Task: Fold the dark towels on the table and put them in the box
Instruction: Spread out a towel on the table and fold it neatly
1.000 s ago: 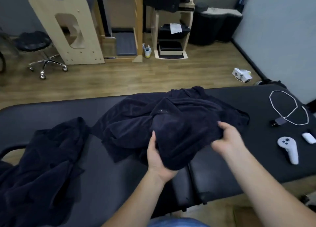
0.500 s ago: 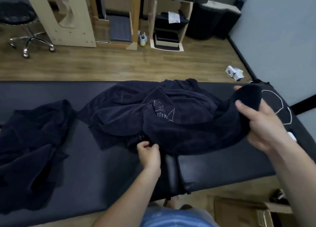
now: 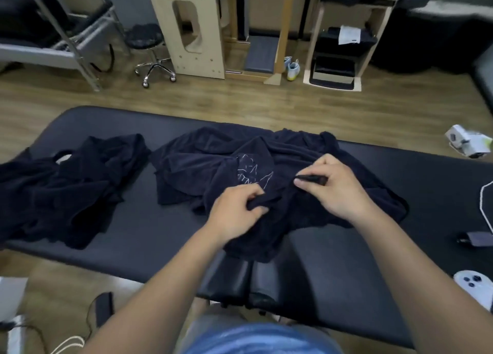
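Observation:
A dark navy towel (image 3: 202,164) with a pale stitched logo lies crumpled in the middle of the black padded table (image 3: 138,228). My left hand (image 3: 236,211) grips a fold of it near the table's front. My right hand (image 3: 334,189) pinches another edge of the same towel just right of the logo, close to the left hand. A second dark towel (image 3: 66,188) lies bunched at the table's left end. No box shows in this view.
A white controller (image 3: 477,287), a white cable (image 3: 484,207) and a small dark device (image 3: 474,238) lie at the table's right end. Behind the table are wooden floor, a stool (image 3: 149,49), wooden shelving (image 3: 344,41) and a metal frame (image 3: 66,33).
My right hand has come back in from the far right with the towel edge, close to my left hand, which has moved up onto the towel. The camera view has shifted left.

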A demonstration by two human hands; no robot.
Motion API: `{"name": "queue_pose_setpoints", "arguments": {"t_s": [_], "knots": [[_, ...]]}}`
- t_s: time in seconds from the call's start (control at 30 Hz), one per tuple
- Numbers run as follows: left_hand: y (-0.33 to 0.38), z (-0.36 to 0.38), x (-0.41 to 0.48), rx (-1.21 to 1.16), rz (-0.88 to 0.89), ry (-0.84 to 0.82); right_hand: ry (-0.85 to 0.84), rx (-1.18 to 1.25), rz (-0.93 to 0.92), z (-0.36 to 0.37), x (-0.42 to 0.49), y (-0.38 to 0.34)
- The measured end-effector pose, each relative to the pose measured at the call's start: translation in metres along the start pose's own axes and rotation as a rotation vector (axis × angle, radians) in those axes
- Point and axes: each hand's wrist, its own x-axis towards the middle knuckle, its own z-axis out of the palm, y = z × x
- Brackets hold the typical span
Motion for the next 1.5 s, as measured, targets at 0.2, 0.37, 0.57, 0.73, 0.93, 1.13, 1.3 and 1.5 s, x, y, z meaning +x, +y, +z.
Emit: {"name": "queue_pose_setpoints", "arguments": {"t_s": [0.2, 0.37, 0.57, 0.73, 0.93, 1.13, 1.3, 1.5], "knots": [[0.028, -0.019, -0.025, 0.182, -0.131, 0.353, -0.121, 0.372, -0.015, -0.020, -0.002, 0.003], [0.070, 0.014, -0.033, 0.008, -0.061, -0.065, -0.186, 0.304, -0.223, -0.021, -0.002, -0.011], [0.075, 0.054, -0.036, -0.120, -0.278, -0.425, 0.078, 0.482, -0.223, -0.054, -0.017, -0.010], [0.057, 0.036, -0.019, -0.084, -0.661, -0.558, 0.589, 0.639, -0.101, -0.092, -0.018, -0.004], [0.006, -0.005, -0.001, -0.158, -0.845, -0.315, 1.054, 0.449, 0.216, -0.135, -0.015, 0.049], [-0.018, -0.023, 0.019, -0.282, -0.699, 0.493, 0.313, -0.058, 0.370, -0.101, -0.006, 0.053], [0.028, -0.024, 0.043, -0.732, -0.693, 0.366, 0.094, 0.180, 0.521, -0.071, -0.004, 0.036], [0.110, 0.005, 0.009, -0.856, -0.485, 0.000, -0.034, 0.766, 0.499, -0.030, -0.014, -0.008]]}}
